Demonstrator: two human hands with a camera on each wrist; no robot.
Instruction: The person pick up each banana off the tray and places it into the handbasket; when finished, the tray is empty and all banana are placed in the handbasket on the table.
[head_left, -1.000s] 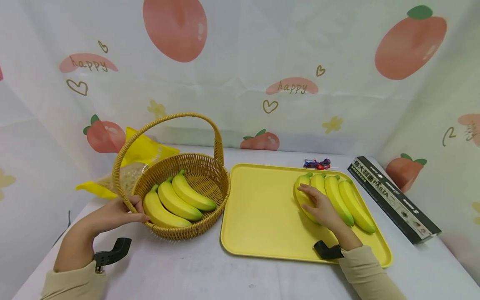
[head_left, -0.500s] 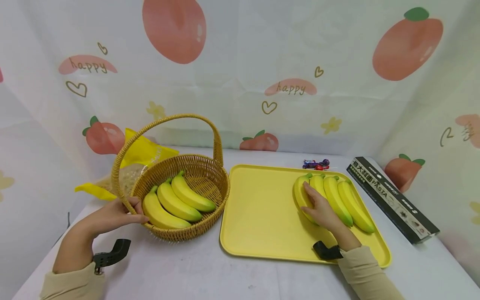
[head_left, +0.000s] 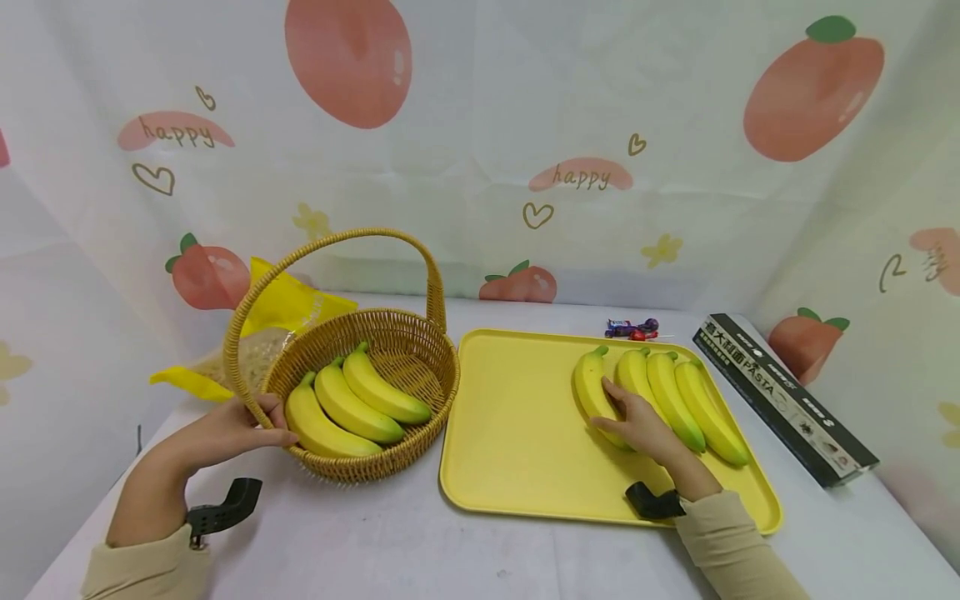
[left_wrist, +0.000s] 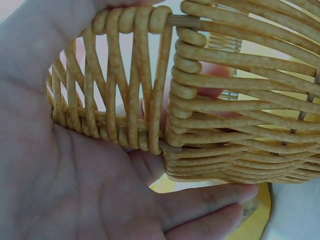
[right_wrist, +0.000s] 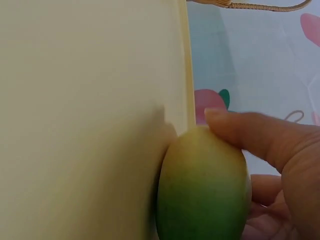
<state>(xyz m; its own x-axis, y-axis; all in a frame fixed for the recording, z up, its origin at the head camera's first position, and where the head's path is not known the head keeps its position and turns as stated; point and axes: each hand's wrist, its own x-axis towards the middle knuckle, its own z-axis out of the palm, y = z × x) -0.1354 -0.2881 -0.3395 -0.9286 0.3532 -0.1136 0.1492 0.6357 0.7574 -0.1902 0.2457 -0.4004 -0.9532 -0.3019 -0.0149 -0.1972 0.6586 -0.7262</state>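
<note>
My left hand [head_left: 232, 433] grips the wicker basket [head_left: 337, 468] at the near-left foot of its arched handle [head_left: 375, 232]. In the left wrist view the woven handle foot [left_wrist: 132, 100] lies across the palm, fingers behind it. Three bananas [head_left: 352, 407] rest side by side in the basket. On the yellow tray [head_left: 517, 417], my right hand [head_left: 647, 429] holds the leftmost banana [head_left: 590, 383] between thumb and fingers. The right wrist view shows its green tip [right_wrist: 202, 200] close against the tray surface, with the thumb [right_wrist: 260, 130] along its upper side. Three more bananas [head_left: 667, 396] lie to its right.
A yellow bag with a clear window [head_left: 288, 304] leans behind the basket. A black pasta box [head_left: 783, 400] lies right of the tray. Small wrapped candies [head_left: 633, 329] sit behind the tray. A printed cloth backdrop [head_left: 450, 150] stands at the back.
My right hand has come down onto the leftmost tray banana, taken hold of it and shifted it left, away from the others. The left hand has stayed on the basket.
</note>
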